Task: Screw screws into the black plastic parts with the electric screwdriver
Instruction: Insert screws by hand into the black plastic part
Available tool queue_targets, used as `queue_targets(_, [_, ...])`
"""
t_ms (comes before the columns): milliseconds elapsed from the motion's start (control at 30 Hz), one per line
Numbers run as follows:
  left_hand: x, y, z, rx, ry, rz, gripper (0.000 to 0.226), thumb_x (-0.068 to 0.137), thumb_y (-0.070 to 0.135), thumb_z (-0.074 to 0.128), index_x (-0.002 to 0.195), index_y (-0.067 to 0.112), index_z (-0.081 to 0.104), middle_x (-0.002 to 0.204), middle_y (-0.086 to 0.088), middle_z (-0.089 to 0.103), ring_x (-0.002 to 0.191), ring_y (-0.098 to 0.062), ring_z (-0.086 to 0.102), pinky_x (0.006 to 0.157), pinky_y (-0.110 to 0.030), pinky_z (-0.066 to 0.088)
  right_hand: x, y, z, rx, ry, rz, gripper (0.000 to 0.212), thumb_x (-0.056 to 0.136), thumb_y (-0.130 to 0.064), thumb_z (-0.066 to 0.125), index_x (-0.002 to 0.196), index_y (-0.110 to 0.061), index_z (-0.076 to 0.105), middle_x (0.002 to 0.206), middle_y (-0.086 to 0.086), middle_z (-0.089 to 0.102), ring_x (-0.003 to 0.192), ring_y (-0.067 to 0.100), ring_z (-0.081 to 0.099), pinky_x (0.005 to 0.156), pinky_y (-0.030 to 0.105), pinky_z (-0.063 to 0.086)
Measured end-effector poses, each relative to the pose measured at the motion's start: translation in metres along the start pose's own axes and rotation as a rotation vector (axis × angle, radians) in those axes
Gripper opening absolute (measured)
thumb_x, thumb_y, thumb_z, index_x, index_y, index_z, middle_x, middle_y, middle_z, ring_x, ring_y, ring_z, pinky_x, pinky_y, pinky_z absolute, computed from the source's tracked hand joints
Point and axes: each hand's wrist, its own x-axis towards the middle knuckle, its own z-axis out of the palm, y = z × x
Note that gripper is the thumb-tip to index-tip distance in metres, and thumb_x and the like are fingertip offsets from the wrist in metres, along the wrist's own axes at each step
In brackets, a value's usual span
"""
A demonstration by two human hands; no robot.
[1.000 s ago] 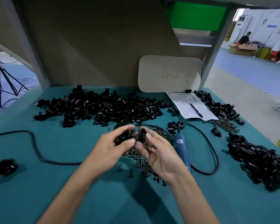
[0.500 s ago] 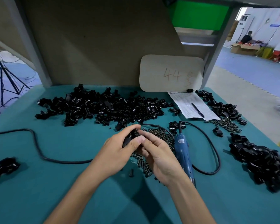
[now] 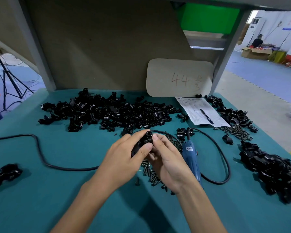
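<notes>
Hands have closed together since a second ago: left hand [image 3: 123, 160] and right hand [image 3: 170, 163] both pinch one black plastic part [image 3: 146, 140], held just left of the electric screwdriver [image 3: 191, 158]. Loose screws [image 3: 150, 175] lie just left of it too.

We sit at a teal-covered workbench [image 3: 40, 207] backed by a brown board [image 3: 107, 47] between grey posts [image 3: 227, 52] — a green panel [image 3: 208, 17] shows above. Beyond it we see blue floor [image 3: 267, 76], a bright white wall [image 3: 272, 19] and, at left, a tripod [image 3: 5, 73].
</notes>
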Motion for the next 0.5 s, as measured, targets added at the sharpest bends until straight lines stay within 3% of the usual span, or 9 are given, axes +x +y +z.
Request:
queue_targets(167, [-0.002, 0.002, 0.005, -0.037, -0.038, 0.003, 0.048, 0.096, 0.065, 0.034, 0.142, 0.051, 0.034, 0.122, 0.022, 0.052, 0.114, 0.001, 0.052, 0.097, -0.03, 0.045, -0.002, 0.0, 0.003, 0.007, -0.014, -0.042, 0.024, 0.089, -0.026, 0.071, 0.105, -0.011, 0.063, 0.082, -0.002, 0.07, 0.075, 0.007, 0.067, 0.075, 0.019, 0.056])
queue_targets(367, [-0.004, 0.001, 0.01, -0.065, -0.083, 0.007, 0.05, 0.096, 0.071, 0.024, 0.144, 0.055, 0.023, 0.136, 0.024, 0.044, 0.125, 0.003, 0.045, 0.103, -0.028, 0.04, -0.005, -0.001, 0.006, 0.013, 0.009, -0.061, 0.033, 0.088, -0.025, 0.072, 0.111, -0.004, 0.061, 0.088, 0.002, 0.072, 0.079, 0.008, 0.07, 0.074, 0.018, 0.056])
queue_targets(500, [-0.004, -0.001, 0.011, -0.057, -0.103, 0.017, 0.057, 0.093, 0.08, 0.017, 0.146, 0.061, 0.014, 0.146, 0.026, 0.038, 0.131, 0.004, 0.04, 0.105, -0.03, 0.038, -0.007, 0.0, 0.006, -0.004, 0.027, -0.056, 0.029, 0.086, -0.027, 0.074, 0.105, -0.008, 0.063, 0.083, 0.0, 0.069, 0.076, 0.009, 0.069, 0.075, 0.02, 0.056])
